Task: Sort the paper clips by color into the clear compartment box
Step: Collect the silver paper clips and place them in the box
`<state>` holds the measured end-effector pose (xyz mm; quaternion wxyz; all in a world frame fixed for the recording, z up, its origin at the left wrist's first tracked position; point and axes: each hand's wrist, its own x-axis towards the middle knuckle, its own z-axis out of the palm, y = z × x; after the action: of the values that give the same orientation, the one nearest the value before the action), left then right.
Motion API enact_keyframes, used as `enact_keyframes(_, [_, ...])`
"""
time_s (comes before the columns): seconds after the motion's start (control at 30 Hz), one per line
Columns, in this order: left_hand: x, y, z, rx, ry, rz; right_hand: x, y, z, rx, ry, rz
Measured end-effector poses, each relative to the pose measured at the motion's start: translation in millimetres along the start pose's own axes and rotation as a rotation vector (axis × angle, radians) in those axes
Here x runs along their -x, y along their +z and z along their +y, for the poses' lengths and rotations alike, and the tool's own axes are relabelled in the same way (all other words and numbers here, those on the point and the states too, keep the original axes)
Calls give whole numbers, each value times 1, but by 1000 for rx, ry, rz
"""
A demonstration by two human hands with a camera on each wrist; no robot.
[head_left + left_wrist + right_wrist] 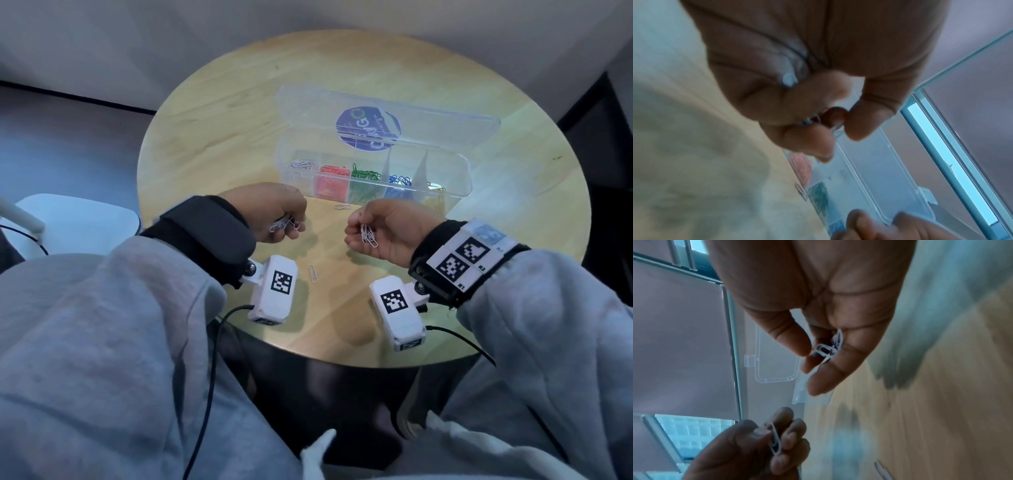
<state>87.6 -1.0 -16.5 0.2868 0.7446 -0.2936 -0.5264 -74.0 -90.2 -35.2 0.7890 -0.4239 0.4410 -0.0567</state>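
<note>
Both hands are up over the round table (191,144), each with its fingers curled around a small bunch of white paper clips. The left hand (274,212) pinches its bunch (286,224) between thumb and fingers, and the right hand (383,229) holds its own bunch (368,234) the same way. The clear box (462,185) sits open just past the hands, farther from the person, with its lid (308,102) tipped back behind it. The box is long from side to side. From left to right it holds white clips (301,164), red clips (334,170), green clips (364,172), blue clips (400,180) and yellow clips (436,187). The white part is at the far left end, so it lies straight ahead of the left hand. The right hand is farther from it and would have to cross over to the left to get there. So the left hand looks like the easy one to drop its clips in first. Two more white clips lie loose on the table: one (342,206) just in front of the box, and one (313,273) nearer the person, between the two wrists.
</note>
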Motion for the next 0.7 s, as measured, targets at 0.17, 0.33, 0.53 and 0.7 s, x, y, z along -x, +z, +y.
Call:
enact_keyframes(0.17, [2, -8, -4, 200, -14, 0, -1, 7, 5, 236, 11, 31])
enact_keyframes(0.33, [4, -11, -6, 268, -14, 23, -6, 12, 10, 109, 7, 121])
enact_keyframes(0.53, [1, -10, -5, -257, -49, 49, -4, 5, 3, -208, -21, 221])
enact_keyframes(0.7, [3, 0, -12, -695, -87, 29, -5, 8, 8, -89, 22, 134])
